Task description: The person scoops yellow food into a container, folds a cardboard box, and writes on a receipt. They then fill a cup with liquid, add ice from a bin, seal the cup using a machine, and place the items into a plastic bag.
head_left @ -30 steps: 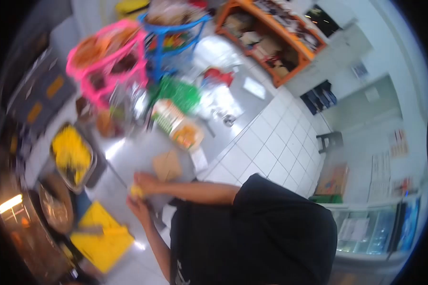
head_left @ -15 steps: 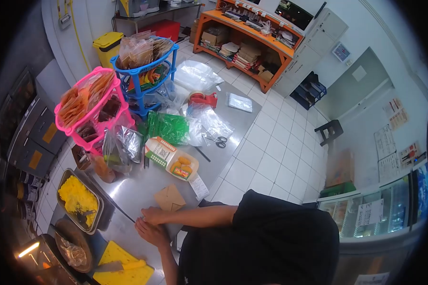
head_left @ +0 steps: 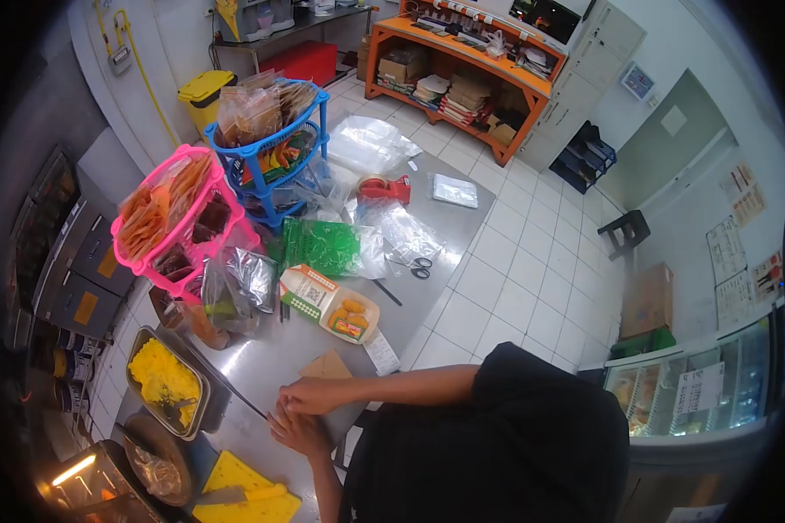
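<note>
My right hand (head_left: 310, 396) is closed, its fingertips pinched together just above my left hand (head_left: 298, 429). The fingers of my left hand are curled in under the right one, and what the two hold is too small to make out. A thin dark strip (head_left: 235, 390) runs along the steel table (head_left: 257, 353) up to my left fingertips. Partly behind my right forearm lies a folded brown paper packet (head_left: 326, 364). Beyond it sits an open printed food box (head_left: 330, 303) with several golden fried pieces (head_left: 351, 315), a receipt (head_left: 381, 351) beside it.
To the left stand a metal tray of yellow food (head_left: 161, 375), a round wooden board (head_left: 170, 462) and a yellow cutting board (head_left: 235, 475) bearing a knife (head_left: 222, 497). Farther back are pink (head_left: 161, 240) and blue baskets (head_left: 262, 157), a green bag (head_left: 323, 247), scissors (head_left: 420, 268) and a tape dispenser (head_left: 385, 188).
The whole view has shifted, so things sit slightly farther right and lower. My hands stay together at the same part of the table, the right one now overlapping the left more.
</note>
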